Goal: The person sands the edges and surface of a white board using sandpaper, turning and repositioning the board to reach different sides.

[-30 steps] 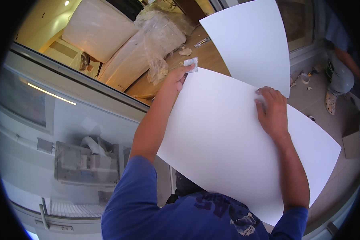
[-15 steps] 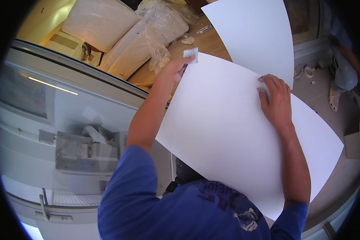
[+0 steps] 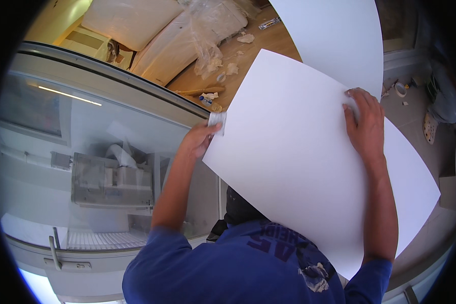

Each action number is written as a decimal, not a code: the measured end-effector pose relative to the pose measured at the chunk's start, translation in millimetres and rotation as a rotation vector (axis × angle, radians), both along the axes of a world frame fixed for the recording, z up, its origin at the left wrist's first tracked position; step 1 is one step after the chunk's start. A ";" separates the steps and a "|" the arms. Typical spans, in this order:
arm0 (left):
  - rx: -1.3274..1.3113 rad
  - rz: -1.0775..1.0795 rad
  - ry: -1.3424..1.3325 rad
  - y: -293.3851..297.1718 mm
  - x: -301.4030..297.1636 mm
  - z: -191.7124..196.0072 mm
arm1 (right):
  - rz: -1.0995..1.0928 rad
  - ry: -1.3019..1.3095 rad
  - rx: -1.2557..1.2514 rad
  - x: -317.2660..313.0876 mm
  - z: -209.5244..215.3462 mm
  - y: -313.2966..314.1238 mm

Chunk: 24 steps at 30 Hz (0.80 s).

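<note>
A large white panel (image 3: 289,147) lies tilted across my front, its lower edge against my blue shirt. My left hand (image 3: 200,138) is at its left edge, pinching a small folded grey-white piece (image 3: 217,121) that looks like sandpaper. The piece touches the panel's edge. My right hand (image 3: 366,121) rests on the panel near its far right edge, thumb and curved fingers apart. A grey shadow lies between them.
Another white panel (image 3: 334,40) extends beyond the first. At left is a glass door (image 3: 96,131) in a metal frame. Plastic-wrapped furniture (image 3: 131,23) and scraps lie on the wooden floor. A tape roll (image 3: 401,89) and a person's clog (image 3: 430,127) are at right.
My left hand has slid down the panel's left edge, from its far corner toward me, with the folded piece. My right hand keeps its place on the panel. The view has shifted slightly.
</note>
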State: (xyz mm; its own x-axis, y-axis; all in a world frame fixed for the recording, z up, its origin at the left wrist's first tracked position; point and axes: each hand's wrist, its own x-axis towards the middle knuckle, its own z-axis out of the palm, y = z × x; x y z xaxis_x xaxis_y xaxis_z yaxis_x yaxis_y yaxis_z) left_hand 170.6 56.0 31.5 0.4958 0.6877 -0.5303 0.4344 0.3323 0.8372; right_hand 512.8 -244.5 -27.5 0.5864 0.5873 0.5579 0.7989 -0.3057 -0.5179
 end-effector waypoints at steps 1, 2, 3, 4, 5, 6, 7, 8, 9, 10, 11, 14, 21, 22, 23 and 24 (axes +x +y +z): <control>0.005 -0.022 -0.024 7.0 16.6 2.5 | 0.022 0.017 0.004 0.1 -0.2 2.6; 0.010 -0.051 -0.051 16.5 37.9 4.0 | 0.038 0.029 0.006 0.6 1.0 3.8; 0.012 -0.085 -0.079 27.1 60.8 4.9 | 0.048 0.042 0.007 0.5 2.8 3.9; 0.043 -0.111 -0.102 40.9 82.1 1.7 | 0.050 0.033 0.009 -0.9 3.5 5.6; 0.072 -0.143 -0.127 54.5 106.6 -0.9 | 0.045 0.024 0.010 -2.2 4.7 6.5; 0.078 -0.125 -0.116 63.9 131.3 -1.2 | 0.046 0.016 0.009 -2.2 3.7 8.1; 0.082 -0.106 -0.106 70.4 155.6 0.1 | 0.036 0.006 0.008 -1.7 2.7 8.4; 0.084 -0.084 -0.095 75.5 177.8 1.8 | 0.028 -0.002 0.006 -1.2 1.5 8.6; 0.089 -0.084 -0.081 81.6 197.6 4.2 | 0.026 -0.008 0.006 -1.5 1.0 9.8; 0.090 -0.079 -0.065 87.2 213.8 6.1 | 0.027 -0.008 0.001 -1.5 1.4 10.7; 0.087 -0.068 -0.046 87.3 219.0 7.5 | 0.033 -0.004 -0.009 -1.7 2.0 9.9; 0.042 -0.142 -0.090 81.5 207.5 10.6 | 0.033 -0.024 -0.012 0.3 0.4 7.8; 0.026 -0.062 -0.010 13.8 18.3 -2.0 | 0.033 -0.087 -0.014 3.7 -6.6 2.0; 0.014 -0.027 0.021 3.7 -9.8 -4.9 | 0.037 -0.097 -0.012 5.3 -9.0 1.3; 0.033 0.015 0.034 -5.0 -38.7 -9.1 | 0.045 -0.106 -0.005 4.9 -10.5 2.6; 0.050 0.049 0.045 -11.9 -63.9 -15.2 | 0.021 -0.134 -0.017 3.6 -10.3 2.5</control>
State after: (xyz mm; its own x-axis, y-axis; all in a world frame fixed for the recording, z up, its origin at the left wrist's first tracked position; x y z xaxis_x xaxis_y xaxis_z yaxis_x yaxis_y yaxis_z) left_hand 106.7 44.1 16.3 0.4369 0.7371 -0.5155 0.4563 0.3123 0.8332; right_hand 516.5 -241.9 -37.7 0.4952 0.6084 0.6202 0.8667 -0.2963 -0.4014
